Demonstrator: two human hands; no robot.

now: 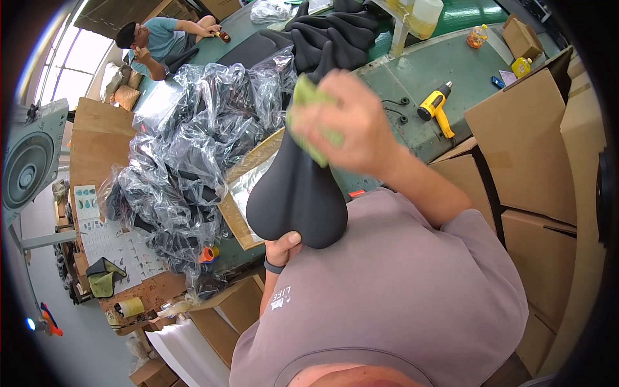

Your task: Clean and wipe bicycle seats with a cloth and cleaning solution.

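Note:
A black bicycle saddle is held up in front of my chest, its wide end toward me and its narrow nose pointing away. My left hand grips the saddle's wide rear end from below, thumb on its edge. My right hand presses a folded green cloth against the saddle's nose. A dark band sits on my left wrist.
A heap of clear plastic bags with dark saddles lies on the green workbench. A yellow heat gun lies at the right, cardboard boxes beyond it. Another person sits at the far end. A fan stands at left.

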